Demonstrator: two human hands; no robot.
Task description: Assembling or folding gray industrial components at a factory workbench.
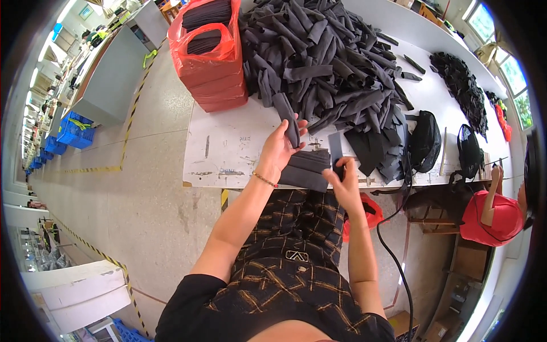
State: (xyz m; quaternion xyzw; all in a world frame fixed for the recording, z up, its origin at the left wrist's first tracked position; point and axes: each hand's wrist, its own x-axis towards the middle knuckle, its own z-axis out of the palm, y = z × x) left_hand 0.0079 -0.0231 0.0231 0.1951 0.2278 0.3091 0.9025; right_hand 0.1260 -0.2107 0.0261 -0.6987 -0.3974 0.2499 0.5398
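Observation:
My left hand (277, 143) is raised over the front of the table, holding a dark grey fabric tube (284, 112) between thumb and fingers. Under it, near the table's front edge, lies a stack of flat dark fabric pieces (305, 174). My right hand (345, 183) is at the right end of that stack, its fingers closed around the dark lower end of a flat grey strip (335, 146) that points away from me. A big heap of similar dark fabric tubes (325, 74) covers the table beyond both hands.
A red plastic bag (213, 85) packed with dark stacks stands back left. Flat dark pieces (366, 149) and black mesh bags (424, 142) lie to the right. A black cable (393, 251) hangs beside my right arm. Another person in a red shirt (494, 218) sits far right.

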